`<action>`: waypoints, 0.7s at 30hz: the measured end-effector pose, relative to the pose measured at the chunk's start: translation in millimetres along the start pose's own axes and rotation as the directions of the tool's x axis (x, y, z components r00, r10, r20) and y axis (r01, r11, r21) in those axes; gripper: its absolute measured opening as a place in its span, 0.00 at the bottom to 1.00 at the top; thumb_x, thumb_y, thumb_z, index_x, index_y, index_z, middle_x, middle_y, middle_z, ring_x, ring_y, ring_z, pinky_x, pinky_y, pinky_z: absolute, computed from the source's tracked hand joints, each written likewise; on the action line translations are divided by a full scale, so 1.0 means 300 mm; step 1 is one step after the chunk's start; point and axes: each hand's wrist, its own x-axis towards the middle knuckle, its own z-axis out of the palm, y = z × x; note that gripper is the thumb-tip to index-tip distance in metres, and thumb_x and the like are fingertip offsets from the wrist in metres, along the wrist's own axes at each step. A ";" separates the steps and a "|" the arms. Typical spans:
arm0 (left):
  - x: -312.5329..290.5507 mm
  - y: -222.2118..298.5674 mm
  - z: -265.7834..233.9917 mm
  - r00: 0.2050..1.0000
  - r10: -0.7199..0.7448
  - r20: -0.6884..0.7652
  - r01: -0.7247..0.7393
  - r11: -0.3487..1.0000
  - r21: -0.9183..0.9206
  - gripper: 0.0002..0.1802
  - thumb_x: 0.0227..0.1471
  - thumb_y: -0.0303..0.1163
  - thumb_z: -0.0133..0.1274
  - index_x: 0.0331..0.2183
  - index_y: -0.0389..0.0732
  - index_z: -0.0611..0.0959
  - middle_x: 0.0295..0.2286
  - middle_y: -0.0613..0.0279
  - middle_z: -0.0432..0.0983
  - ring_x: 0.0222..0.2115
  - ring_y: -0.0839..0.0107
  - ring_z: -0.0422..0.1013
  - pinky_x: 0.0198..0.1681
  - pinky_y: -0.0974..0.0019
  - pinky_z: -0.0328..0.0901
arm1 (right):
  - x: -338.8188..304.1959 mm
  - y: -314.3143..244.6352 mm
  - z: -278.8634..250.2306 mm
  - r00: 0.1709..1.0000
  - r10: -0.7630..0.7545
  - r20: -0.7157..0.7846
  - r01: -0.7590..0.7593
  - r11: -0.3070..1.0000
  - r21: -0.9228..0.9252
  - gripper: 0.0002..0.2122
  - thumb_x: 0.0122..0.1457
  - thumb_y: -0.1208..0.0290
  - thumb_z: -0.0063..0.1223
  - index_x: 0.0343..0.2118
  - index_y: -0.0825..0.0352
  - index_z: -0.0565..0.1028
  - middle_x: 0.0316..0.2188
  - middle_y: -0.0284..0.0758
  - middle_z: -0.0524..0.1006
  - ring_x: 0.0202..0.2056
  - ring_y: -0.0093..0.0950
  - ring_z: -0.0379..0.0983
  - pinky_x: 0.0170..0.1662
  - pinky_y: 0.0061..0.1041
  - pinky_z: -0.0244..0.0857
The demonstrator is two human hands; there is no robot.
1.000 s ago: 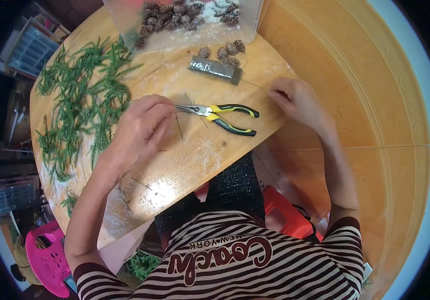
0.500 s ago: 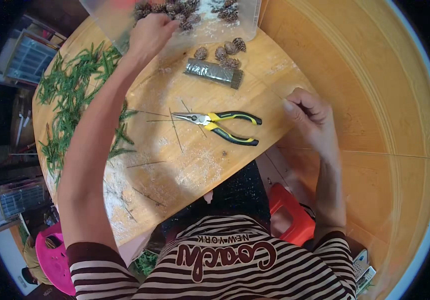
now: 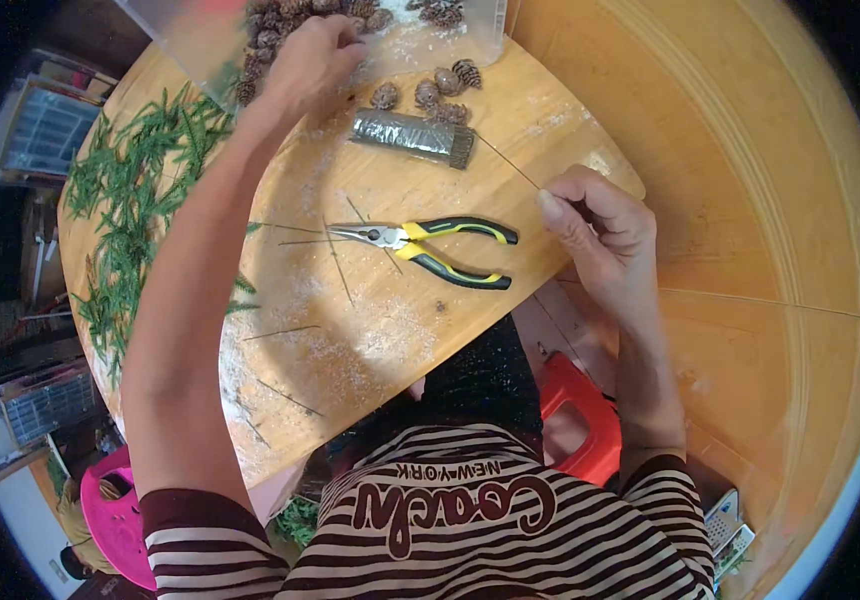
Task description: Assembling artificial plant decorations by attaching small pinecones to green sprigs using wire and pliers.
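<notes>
Between thumb and forefinger of the right hand (image 3: 598, 222) sat a thin straight metal wire (image 3: 510, 163), pinched tight, its free end running up-left from the fingertips toward a grey bundle of cut wires (image 3: 412, 136). Left hand (image 3: 312, 58) was reaching far forward, fingers curled down among small brown pine cones (image 3: 280, 30) at a clear plastic container (image 3: 455, 35); couldn't tell if they'd closed on one. Just left of the right-hand fingers lay yellow-and-black-handled pliers (image 3: 428, 246), jaws shut, untouched, on the round wooden table (image 3: 380, 330). Loose wire pieces (image 3: 338, 262) around the pliers' nose. Green conifer sprigs (image 3: 125, 215) were spread beyond the left forearm.
</notes>
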 end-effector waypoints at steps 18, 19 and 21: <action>-0.782 0.320 -0.283 0.974 -0.210 -0.088 0.010 0.422 -0.906 0.19 0.48 0.30 0.56 0.42 0.31 0.76 0.35 0.61 0.70 0.29 0.77 0.67 0.34 0.72 0.64 | -0.078 -0.213 0.243 0.938 -0.261 0.229 0.241 0.964 0.113 0.01 0.50 0.84 0.51 0.24 0.74 0.72 0.19 0.32 0.67 0.22 0.21 0.61 0.25 0.18 0.53; -0.803 0.320 -0.286 0.970 -0.228 -0.087 0.017 0.420 -0.908 0.19 0.48 0.30 0.56 0.42 0.31 0.76 0.35 0.61 0.70 0.29 0.77 0.67 0.34 0.72 0.64 | -0.084 -0.216 0.253 0.934 -0.259 0.245 0.236 0.964 0.119 0.01 0.50 0.84 0.51 0.24 0.74 0.72 0.19 0.32 0.67 0.22 0.21 0.61 0.25 0.18 0.53; -0.843 0.315 -0.293 0.967 -0.225 -0.123 0.000 0.478 -0.878 0.21 0.46 0.31 0.58 0.42 0.31 0.76 0.36 0.61 0.69 0.29 0.77 0.66 0.34 0.73 0.64 | -0.092 -0.216 0.277 0.906 -0.330 0.265 0.306 0.944 0.126 0.01 0.51 0.83 0.51 0.26 0.73 0.72 0.17 0.34 0.66 0.19 0.26 0.62 0.23 0.22 0.54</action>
